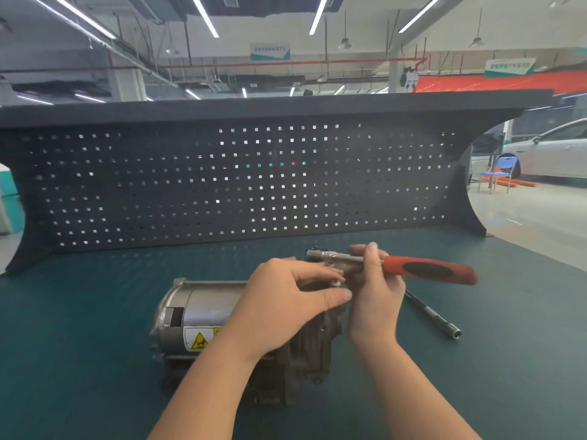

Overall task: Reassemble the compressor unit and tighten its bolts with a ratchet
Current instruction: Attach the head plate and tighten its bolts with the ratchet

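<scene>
Your right hand (374,296) has its grip clamped on the ratchet (413,268) near the head, while your left hand (286,300) pinches a small bolt-like piece (337,283) above the compressor unit (197,315), which lies on the counter (95,360). You seem to be between seating a bolt and tightening it; next, start it in its hole by hand, then fit the ratchet squarely.

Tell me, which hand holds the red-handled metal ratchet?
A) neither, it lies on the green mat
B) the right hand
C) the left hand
B: the right hand has its fingers round the red-handled metal ratchet, held above the grey compressor unit.
</scene>
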